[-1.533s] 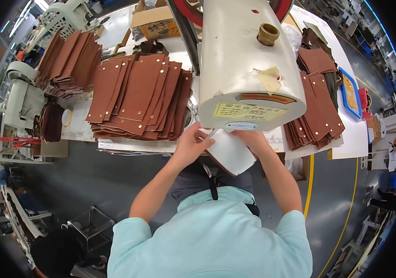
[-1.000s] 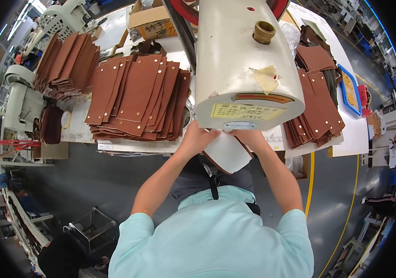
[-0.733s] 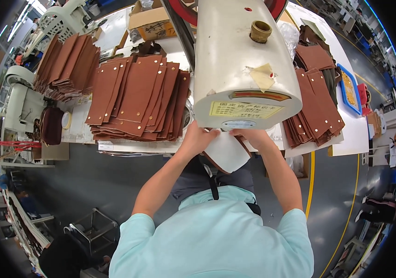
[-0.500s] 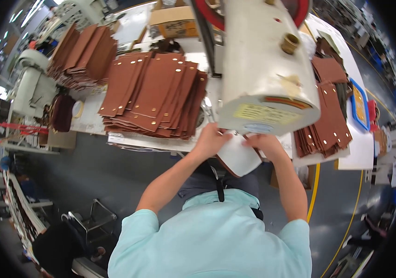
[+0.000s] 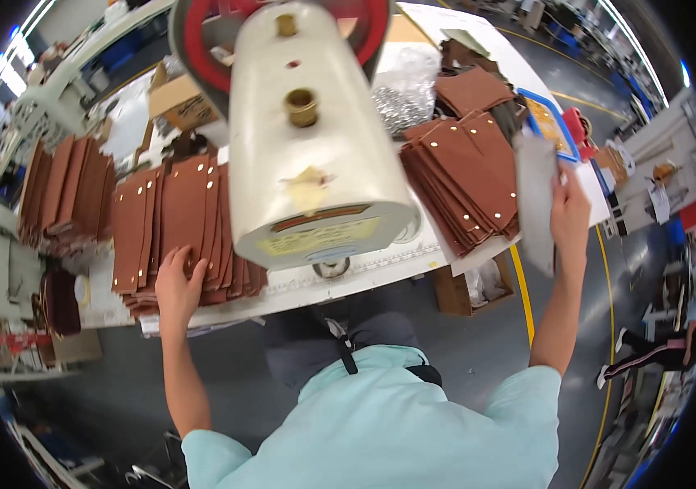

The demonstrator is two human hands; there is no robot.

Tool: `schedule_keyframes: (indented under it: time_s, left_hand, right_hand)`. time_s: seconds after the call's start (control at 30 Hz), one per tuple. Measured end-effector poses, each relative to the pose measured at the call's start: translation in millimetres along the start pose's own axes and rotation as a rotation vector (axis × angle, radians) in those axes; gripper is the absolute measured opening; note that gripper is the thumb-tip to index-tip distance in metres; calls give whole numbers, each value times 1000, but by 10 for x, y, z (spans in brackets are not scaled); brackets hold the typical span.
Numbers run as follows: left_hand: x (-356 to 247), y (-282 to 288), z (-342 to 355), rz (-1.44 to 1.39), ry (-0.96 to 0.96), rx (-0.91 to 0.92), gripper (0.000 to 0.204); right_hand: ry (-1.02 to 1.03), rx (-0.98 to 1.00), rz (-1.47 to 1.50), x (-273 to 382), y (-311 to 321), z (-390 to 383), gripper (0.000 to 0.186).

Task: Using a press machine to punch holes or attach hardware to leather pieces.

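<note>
My left hand point(image 5: 178, 277) rests on a pile of reddish-brown leather panels with metal studs point(image 5: 177, 204) at the left of the table, fingers slightly apart. My right hand point(image 5: 568, 204) is closed on a pale, motion-blurred flat piece point(image 5: 535, 196) at the table's right edge, beside a second pile of studded brown panels point(image 5: 462, 179). Between my hands stands the cream machine point(image 5: 315, 147) with a large red-rimmed wheel point(image 5: 205, 57); a round metal part point(image 5: 332, 267) shows beneath its front.
Another brown stack point(image 5: 71, 183) lies farther left. A bag of small silver pieces point(image 5: 405, 102), a blue tray of yellow pieces point(image 5: 548, 122) and a cardboard box point(image 5: 177, 106) sit on the table. Another box point(image 5: 450, 293) is below; another person point(image 5: 662, 352) is at the far right.
My hands have parted from under the machine's front: the left moved onto the left pile, the right swung up and right with the pale piece. The camera view has shifted.
</note>
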State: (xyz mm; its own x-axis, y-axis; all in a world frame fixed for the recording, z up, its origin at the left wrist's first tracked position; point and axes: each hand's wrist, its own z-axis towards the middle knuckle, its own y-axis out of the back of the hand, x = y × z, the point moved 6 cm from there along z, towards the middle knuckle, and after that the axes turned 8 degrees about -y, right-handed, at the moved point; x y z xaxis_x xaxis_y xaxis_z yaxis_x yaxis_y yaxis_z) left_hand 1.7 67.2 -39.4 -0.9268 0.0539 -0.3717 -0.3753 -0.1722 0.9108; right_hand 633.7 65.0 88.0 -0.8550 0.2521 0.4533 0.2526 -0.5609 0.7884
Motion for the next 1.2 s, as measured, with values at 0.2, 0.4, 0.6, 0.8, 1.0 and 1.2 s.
schedule_keyframes:
  time_s: [0.2,0.4,0.6,0.8,1.0,1.2]
  left_hand:
    - [-91,-159,101,206,-105,42,32]
    - [-40,-32,93,256,-244,12,24]
    - [-128,1038,-157,223,-201,-591,15]
    - [-1306,2163,-1027,156,-437,-618,10]
    - [-1848,1595,-1127,-209,-1051,-154,29]
    - [-1517,610,-871,-572,-551,150,21]
  right_hand:
    - [152,-254,-327,604,-162,279,40]
    - [374,167,-82,719,-1744,-677,30]
    - [528,224,319,1048,-1570,-1354,18]
    - [875,229,850,1918,-785,-1980,31]
    - [907,687,1193,2835,-422,-2468,59]
    - [516,973,973,2179,-1131,-2555,47]
